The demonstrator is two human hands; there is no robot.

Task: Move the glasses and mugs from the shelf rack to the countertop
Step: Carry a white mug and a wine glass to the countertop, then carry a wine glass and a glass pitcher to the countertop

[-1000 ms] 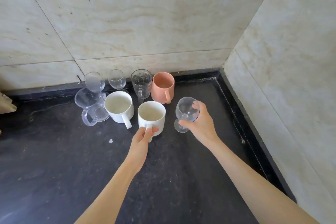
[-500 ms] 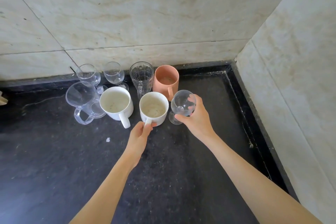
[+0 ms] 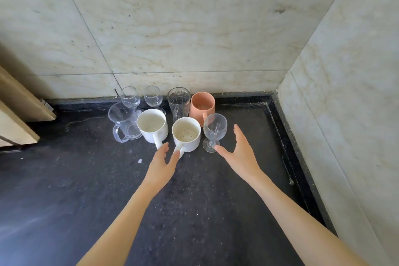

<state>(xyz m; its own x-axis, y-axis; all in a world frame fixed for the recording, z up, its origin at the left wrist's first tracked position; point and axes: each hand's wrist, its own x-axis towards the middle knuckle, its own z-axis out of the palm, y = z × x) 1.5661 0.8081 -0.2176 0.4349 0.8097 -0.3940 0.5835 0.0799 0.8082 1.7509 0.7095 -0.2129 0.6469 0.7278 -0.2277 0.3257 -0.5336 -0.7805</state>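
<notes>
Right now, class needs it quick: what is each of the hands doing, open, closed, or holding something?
Left hand: open, holding nothing, fingers by the white mug handle.
Right hand: open, holding nothing, beside the stemmed glass.

Pale marble wall (image 3: 183, 28) tiles are standing behind the corner, veined and speckled with dark marks, with thin grout lines crossing them. A second wall (image 3: 345, 103) is running along the right. A tan wooden panel (image 3: 19, 101) is jutting in at the left edge. A small white fleck (image 3: 140, 160) is lying on the dark surface.
</notes>
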